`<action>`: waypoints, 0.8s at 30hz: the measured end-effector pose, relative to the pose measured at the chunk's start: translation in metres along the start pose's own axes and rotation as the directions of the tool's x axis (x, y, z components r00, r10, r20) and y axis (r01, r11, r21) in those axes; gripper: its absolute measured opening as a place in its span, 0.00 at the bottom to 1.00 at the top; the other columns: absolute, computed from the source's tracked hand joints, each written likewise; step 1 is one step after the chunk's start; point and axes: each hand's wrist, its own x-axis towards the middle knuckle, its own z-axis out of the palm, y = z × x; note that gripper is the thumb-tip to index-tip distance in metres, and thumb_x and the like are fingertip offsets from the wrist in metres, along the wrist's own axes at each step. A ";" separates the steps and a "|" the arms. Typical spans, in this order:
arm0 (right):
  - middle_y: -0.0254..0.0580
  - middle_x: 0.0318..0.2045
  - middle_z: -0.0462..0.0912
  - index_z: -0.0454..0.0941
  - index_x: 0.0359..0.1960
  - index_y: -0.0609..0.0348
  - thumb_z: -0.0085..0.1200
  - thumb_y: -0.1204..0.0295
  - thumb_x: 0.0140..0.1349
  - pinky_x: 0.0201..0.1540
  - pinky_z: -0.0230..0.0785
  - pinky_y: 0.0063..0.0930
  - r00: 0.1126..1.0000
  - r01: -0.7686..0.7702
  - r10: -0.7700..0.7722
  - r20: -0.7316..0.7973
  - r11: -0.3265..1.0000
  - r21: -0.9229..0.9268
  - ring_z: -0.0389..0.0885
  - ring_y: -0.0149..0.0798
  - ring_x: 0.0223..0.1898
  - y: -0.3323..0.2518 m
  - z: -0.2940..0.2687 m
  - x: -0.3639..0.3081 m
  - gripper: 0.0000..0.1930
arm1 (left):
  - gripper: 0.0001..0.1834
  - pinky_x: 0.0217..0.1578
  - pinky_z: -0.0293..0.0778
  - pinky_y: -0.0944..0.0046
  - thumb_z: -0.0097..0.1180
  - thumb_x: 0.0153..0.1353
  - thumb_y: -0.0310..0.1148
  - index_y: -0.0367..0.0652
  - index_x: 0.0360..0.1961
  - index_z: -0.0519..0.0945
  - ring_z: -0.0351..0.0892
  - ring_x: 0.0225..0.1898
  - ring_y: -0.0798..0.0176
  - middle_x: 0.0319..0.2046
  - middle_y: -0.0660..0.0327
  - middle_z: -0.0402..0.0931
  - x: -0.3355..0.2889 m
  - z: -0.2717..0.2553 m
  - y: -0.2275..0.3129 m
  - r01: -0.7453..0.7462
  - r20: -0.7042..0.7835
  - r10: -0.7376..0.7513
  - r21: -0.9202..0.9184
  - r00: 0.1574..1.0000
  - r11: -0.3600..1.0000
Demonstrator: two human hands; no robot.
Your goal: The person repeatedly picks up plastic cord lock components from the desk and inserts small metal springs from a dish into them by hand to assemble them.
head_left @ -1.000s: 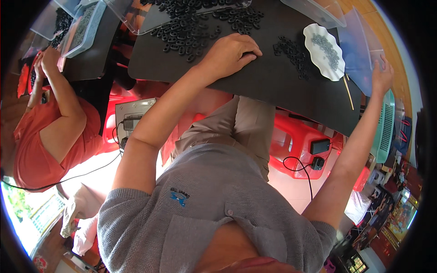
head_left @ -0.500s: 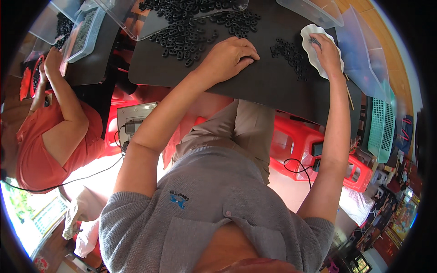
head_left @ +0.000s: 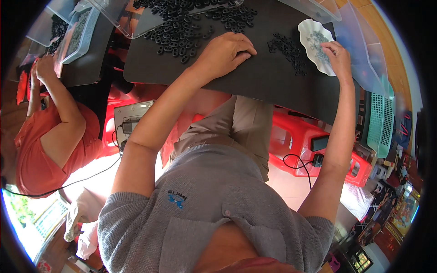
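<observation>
My left hand (head_left: 227, 52) rests on the dark table (head_left: 273, 88) with its fingers curled under; whatever lies inside them is hidden. At the right, my right hand (head_left: 339, 59) pinches thumb and fingertips together above a white wavy-rimmed dish (head_left: 306, 28). Small grey metal-looking pieces (head_left: 315, 42) are scattered in that dish. Anything in the pinch is too small to make out. Between my hands lies a loose patch of small black parts (head_left: 291, 51). Beyond my left hand spreads a larger heap of black oval parts with holes (head_left: 175, 32).
Clear plastic bins (head_left: 359, 43) stand right of the dish, with a green mesh basket (head_left: 380, 120) below them. Red stools (head_left: 291, 136) are under the table. At the left a person in an orange-red top (head_left: 59, 141) works near a bin of grey pieces (head_left: 81, 38).
My right hand has drawn back from inside the dish to its right side, uncovering the grey pieces, with its fingertips now pinched. My left hand stays curled on the table.
</observation>
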 end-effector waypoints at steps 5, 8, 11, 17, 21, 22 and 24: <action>0.33 0.32 0.82 0.84 0.38 0.62 0.61 0.74 0.59 0.41 0.71 0.22 0.986 -0.157 0.161 -0.034 0.984 0.085 0.78 0.26 0.32 -0.003 0.006 -0.005 0.07 | 0.08 0.48 0.76 0.59 0.60 0.58 0.28 0.46 0.39 0.85 0.79 0.46 0.57 0.42 0.64 0.81 0.000 0.000 -0.002 0.012 0.008 -0.013 0.004 1.000 1.000; 0.31 0.28 0.79 0.82 0.35 0.63 0.62 0.74 0.57 0.39 0.70 0.21 0.993 -0.092 0.090 -0.080 0.995 -0.033 0.75 0.25 0.30 -0.009 0.004 -0.009 0.06 | 0.08 0.46 0.76 0.59 0.60 0.59 0.28 0.46 0.40 0.85 0.80 0.44 0.56 0.41 0.63 0.81 0.003 0.000 0.001 0.005 -0.004 -0.005 0.015 1.000 1.000; 0.29 0.25 0.76 0.81 0.33 0.63 0.63 0.74 0.57 0.37 0.68 0.19 0.986 -0.118 0.124 -0.108 0.991 0.056 0.73 0.23 0.28 -0.004 0.006 -0.011 0.06 | 0.10 0.46 0.76 0.55 0.61 0.58 0.34 0.46 0.41 0.84 0.80 0.44 0.54 0.39 0.61 0.80 0.015 0.003 0.009 0.152 0.038 -0.150 -0.055 0.988 0.987; 0.28 0.31 0.79 0.82 0.35 0.62 0.62 0.74 0.58 0.37 0.69 0.18 0.976 -0.188 0.211 -0.051 0.937 0.294 0.74 0.22 0.30 0.018 0.016 -0.008 0.06 | 0.16 0.43 0.77 0.55 0.64 0.57 0.42 0.49 0.44 0.81 0.81 0.41 0.54 0.41 0.60 0.78 0.048 0.036 0.015 0.169 -0.044 -0.163 0.203 0.986 0.965; 0.29 0.31 0.80 0.82 0.36 0.62 0.62 0.74 0.58 0.37 0.69 0.19 0.975 -0.190 0.219 -0.043 0.917 0.350 0.75 0.23 0.30 0.017 0.018 -0.013 0.06 | 0.13 0.43 0.77 0.55 0.64 0.58 0.39 0.48 0.42 0.82 0.81 0.40 0.53 0.41 0.60 0.78 0.051 0.037 0.009 0.125 0.046 -0.138 0.215 0.989 0.968; 0.29 0.30 0.80 0.83 0.36 0.62 0.61 0.74 0.59 0.37 0.69 0.19 0.978 -0.150 0.187 -0.093 0.938 0.313 0.76 0.23 0.30 0.006 0.015 -0.016 0.06 | 0.11 0.44 0.77 0.56 0.63 0.58 0.37 0.47 0.41 0.82 0.81 0.40 0.53 0.40 0.60 0.78 0.050 0.036 0.006 0.119 0.084 -0.136 0.179 0.987 0.977; 0.29 0.29 0.81 0.83 0.37 0.62 0.61 0.74 0.59 0.38 0.69 0.19 0.978 -0.109 0.152 -0.139 0.955 0.277 0.76 0.23 0.30 0.000 0.014 -0.017 0.07 | 0.11 0.43 0.77 0.56 0.64 0.57 0.36 0.46 0.40 0.82 0.81 0.40 0.53 0.39 0.60 0.78 0.045 0.030 -0.003 0.107 0.090 -0.117 0.104 0.989 0.989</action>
